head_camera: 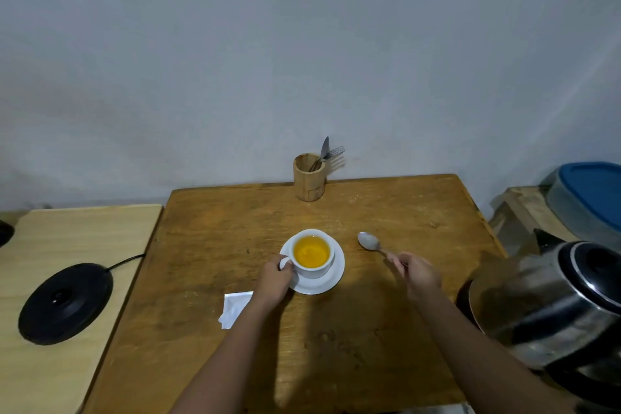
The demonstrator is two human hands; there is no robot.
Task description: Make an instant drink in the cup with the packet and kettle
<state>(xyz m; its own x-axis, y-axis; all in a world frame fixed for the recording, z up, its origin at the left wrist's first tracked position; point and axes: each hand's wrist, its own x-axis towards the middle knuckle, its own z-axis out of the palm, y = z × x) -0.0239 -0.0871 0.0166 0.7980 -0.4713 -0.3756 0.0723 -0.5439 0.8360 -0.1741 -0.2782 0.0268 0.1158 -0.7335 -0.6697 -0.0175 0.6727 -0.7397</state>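
Head view of a worn wooden counter (336, 339) set against a plain wall. Kettle (554, 306), of polished steel with a black lid and spout tip, stands at the right edge and is cut off by the frame; its handle cannot be seen. Its black round base (65, 302), with a cord, lies apart on a paler counter (67, 380) to the left. A white cup (314, 257), round and glossy, sits upright on a white saucer (331, 279) near the centre and holds an orange-yellow liquid; its handle points left, toward the left hand (274, 281), whose thumb and fingers pinch it, so this grip is closed on the cup. The right hand (418, 274) grasps the handle of a metal spoon (369, 241); most of the handle is hidden inside the fist. The spoon's long axis runs from the hand up and left, bowl facing up, lying on or just over the counter to the right of the saucer; contact cannot be judged. A white packet (233, 307), flat and crumpled, lies beside the left wrist, partly covered by the forearm; whether it is torn open is hard to make out. A cylindrical wooden holder (309, 178) at the back edge carries a fork and a knife. A blue-lidded container (591, 198) at far right is cropped.
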